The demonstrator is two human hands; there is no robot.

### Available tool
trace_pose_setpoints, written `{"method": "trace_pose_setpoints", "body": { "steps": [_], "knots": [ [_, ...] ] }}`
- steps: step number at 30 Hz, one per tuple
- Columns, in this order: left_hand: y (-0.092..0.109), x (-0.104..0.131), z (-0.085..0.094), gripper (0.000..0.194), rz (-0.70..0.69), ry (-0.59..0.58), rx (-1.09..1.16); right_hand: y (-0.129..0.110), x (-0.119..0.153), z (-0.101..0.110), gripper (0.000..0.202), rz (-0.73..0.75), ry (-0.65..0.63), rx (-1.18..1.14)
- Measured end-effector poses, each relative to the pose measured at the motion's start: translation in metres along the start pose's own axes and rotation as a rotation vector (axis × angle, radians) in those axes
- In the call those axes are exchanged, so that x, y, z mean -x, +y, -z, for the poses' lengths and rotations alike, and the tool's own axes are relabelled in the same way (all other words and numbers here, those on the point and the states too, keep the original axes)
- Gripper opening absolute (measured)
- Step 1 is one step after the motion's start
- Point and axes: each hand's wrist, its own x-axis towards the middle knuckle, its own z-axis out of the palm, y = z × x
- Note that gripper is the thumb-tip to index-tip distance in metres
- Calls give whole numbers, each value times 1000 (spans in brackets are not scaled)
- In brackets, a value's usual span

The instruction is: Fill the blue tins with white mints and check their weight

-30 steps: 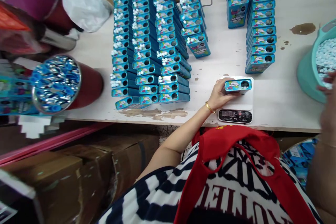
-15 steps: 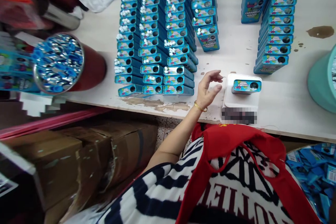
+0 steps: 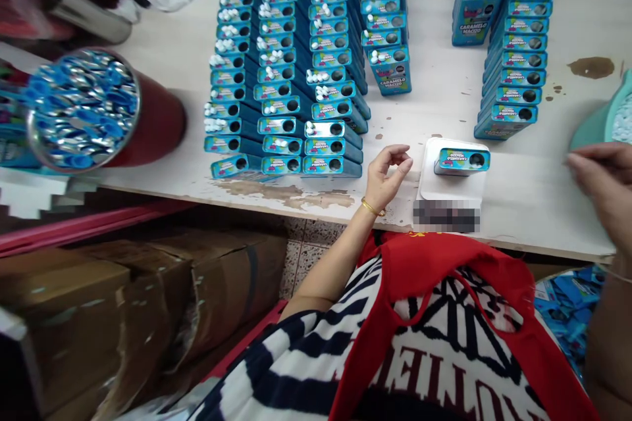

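A blue candy box [image 3: 459,159] stands on a small white scale [image 3: 426,181]; a dark round hole shows in its top. My left hand [image 3: 386,176] is just left of the scale, fingers loosely curled and apart, holding nothing. At the right edge my right hand [image 3: 605,187] is beside the teal bucket [image 3: 592,123], which holds small white candies [image 3: 623,120]. Its thumb and forefinger are pressed together; whatever they hold, if anything, is too small to make out.
Rows of blue boxes [image 3: 333,146] stand at left centre, many with white candies on top. More boxes [image 3: 508,117] line the right side. A red bucket [image 3: 160,120] holds blue-and-silver pieces. Cardboard boxes [image 3: 162,289] sit below the table edge.
My right hand has come into view at the right edge, beside the teal bucket. My left hand has dropped slightly toward me, its fingers a little more curled. The box stays on the scale.
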Motion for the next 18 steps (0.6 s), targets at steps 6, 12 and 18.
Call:
{"method": "trace_pose_setpoints", "body": {
  "steps": [6,12,18],
  "knots": [
    [9,4,1,22,-16,-3,-97,-67,-2,-56,6,323,-288,-17],
    [6,11,2,22,24,18,-122,-63,-7,-56,6,234,-257,-104],
    [2,9,5,21,50,10,-119,-9,-13,-21,33,-364,1,-731]
  ]
}}
